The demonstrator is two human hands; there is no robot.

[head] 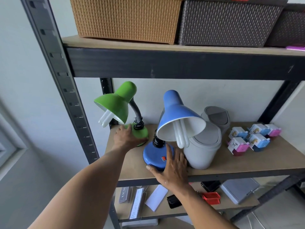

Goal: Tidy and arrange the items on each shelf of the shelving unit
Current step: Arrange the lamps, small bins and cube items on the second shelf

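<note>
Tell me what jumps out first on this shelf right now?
Two desk lamps dominate the middle shelf's left end: the green lamp at the back with the left hand on its base, the blue lamp nearer the front, right hand on its base. Beside it stand grey bins.

Two bare forearms, no sleeves in view. Left hand (126, 138) and right hand (171, 169): no rings, watch or gloves. Short nails.
</note>
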